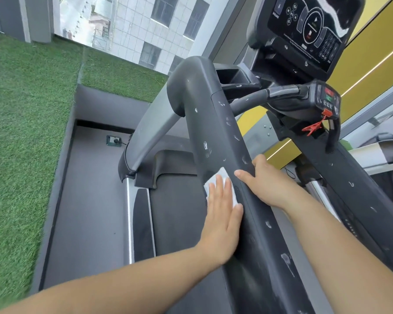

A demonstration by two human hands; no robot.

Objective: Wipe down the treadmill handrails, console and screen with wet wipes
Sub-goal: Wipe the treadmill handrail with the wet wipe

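Black rail (227,141): the left handrail, running from the bottom edge up and away from you. White flecks and smears dot its top and side.
Left hand (222,214): yours, released and flat. The fingers are straight and together, and the palm presses the wipe against the rail's left side.
Wipe (222,172): white, trapped between your left fingers and the rail's side. Its edges show above and to the right of the fingertips.
Right hand (266,180): yours, just beyond the left one, grasping the rail from the right. The thumb lies across the top face and the fingers go over the far edge, tips out of sight.
Belt (177,200): dark, below and left of the rail.
Right rail (361,189): black, well apart to the right, also flecked white.
Clip (313,128): red, hanging on a cord below the keypad.
Keypad (328,98): on the crossbar between the rails, with one red and one green button.
Screen (309,28): top right, a dark panel with white icons and a white wavy band across its upper part.
Socket (114,140): set in the grey floor left of the treadmill, with a plug in it.
Turf (21,132): green, on a raised step left of that floor.
Building (145,26): pale and tiled, seen through glass at the top.
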